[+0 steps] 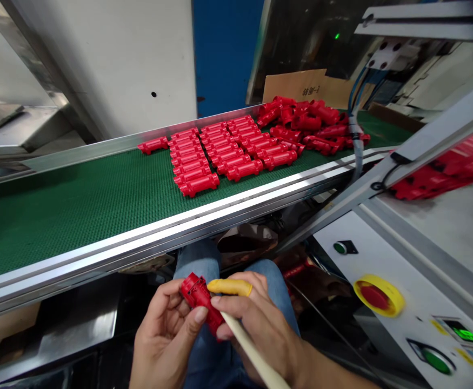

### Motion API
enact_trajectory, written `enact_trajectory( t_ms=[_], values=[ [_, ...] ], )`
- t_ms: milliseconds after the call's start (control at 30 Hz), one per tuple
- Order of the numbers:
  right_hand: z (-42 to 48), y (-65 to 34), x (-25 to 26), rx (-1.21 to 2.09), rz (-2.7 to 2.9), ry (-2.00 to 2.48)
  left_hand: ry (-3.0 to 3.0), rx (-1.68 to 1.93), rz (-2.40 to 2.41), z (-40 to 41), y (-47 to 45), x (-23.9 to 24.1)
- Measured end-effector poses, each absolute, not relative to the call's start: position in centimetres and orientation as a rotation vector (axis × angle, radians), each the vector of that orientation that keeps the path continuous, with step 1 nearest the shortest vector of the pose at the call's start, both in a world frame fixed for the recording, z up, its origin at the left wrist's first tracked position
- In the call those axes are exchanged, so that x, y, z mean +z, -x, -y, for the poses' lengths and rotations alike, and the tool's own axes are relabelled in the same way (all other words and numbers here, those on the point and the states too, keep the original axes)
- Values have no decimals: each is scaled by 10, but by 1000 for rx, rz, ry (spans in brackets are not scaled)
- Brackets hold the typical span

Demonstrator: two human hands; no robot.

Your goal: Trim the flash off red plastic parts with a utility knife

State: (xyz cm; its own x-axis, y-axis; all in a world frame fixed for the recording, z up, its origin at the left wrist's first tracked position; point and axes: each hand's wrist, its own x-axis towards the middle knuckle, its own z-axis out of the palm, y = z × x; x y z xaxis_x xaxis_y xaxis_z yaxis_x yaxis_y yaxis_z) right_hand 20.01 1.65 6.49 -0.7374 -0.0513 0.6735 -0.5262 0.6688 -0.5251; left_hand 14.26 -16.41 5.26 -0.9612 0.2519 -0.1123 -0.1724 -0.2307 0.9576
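Observation:
Over the lap, my left hand (pixel 161 329) is closed around a red plastic tubular part (pixel 195 292), thumb on its near side. The part is tilted, its toothed or slotted upper end facing away from me. Closed on a long cream-coloured stick (pixel 250 348), my right hand (pixel 268 324) rests against the part's right side and lower end. The stick's working end is hidden at the part, so its exact kind cannot be told. A yellow finger cot (pixel 230 287) covers one right finger, whose tip is beside the part's upper end.
On the green conveyor belt (pixel 78 200), similar red parts (pixel 224 154) lie in rows, with a loose heap (pixel 309 121) behind. A metal rail (pixel 139 240) edges the belt. At right stand a control panel with an emergency stop button (pixel 378 295) and more red parts (pixel 447 167).

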Motion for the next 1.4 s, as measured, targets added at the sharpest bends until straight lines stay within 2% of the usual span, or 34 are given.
enact_trajectory(
  t_ms=[200,267,467,1067,1267,1400],
  values=[
    [-26,-205,73,1618,2146,-272,-40,2283,-1703,166,-141,49],
    [-28,-206,75,1732,2113,-220,-24,2279,-1700,165,-141,50],
    [-25,-202,72,1412,2148,-328,-35,2259,-1681,163,-143,53],
    [-19,-199,69,1328,2166,-333,-43,2277,-1663,166,-145,51],
    [-16,-200,65,1086,2208,-464,-59,2285,-1647,165,-146,50],
    [-14,-202,67,1161,2202,-371,-45,2286,-1641,165,-146,51]
  ],
)
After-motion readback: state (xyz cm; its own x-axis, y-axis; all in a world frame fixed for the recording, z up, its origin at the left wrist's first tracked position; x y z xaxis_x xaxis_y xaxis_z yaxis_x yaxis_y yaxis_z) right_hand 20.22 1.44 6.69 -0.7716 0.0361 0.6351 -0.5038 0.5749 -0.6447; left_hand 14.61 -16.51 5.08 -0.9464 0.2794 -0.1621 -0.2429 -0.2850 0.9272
